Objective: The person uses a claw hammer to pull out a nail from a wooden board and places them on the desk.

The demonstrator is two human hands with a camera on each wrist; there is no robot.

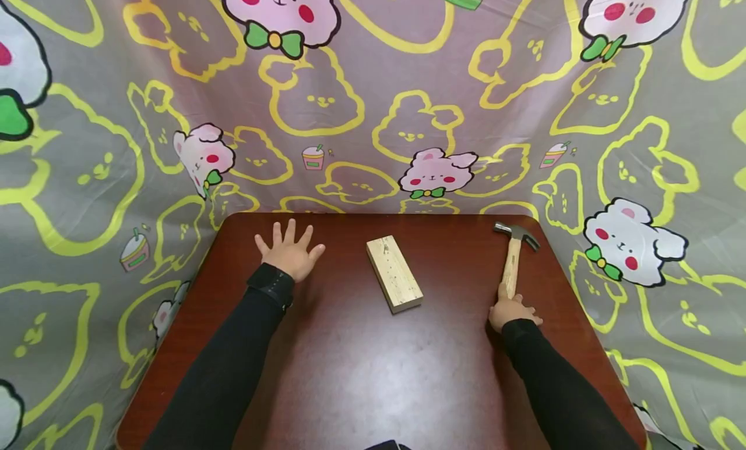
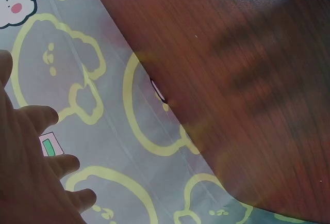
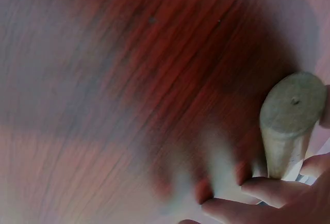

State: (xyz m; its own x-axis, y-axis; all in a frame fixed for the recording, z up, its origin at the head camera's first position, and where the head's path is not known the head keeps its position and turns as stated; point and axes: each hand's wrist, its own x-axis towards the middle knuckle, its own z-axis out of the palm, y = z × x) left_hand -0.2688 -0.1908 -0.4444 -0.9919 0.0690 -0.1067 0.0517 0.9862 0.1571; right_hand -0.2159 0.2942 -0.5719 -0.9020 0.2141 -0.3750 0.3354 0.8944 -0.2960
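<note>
A dark brown table stands against a hanging cloth printed with yellow outlines and pink bears; no bowl, box or other container is in view. The left hand lies palm down on the far left part of the table, its fingers straight and spread wide, holding nothing; in the left wrist view those fingers show at the lower left edge, over the cloth beyond the table's rim. A pale wood block lies flat near the middle of the table, its long side running away from the person and angled slightly, well apart from both hands. The hammer lies on the right part of the table, metal head at the far end, wooden handle pointing back toward the person. The right hand is at the near end of that handle, its fingers loosely curled about the butt and touching it. The right wrist view, blurred, shows the round butt with fingertips against the handle just below it.
</note>
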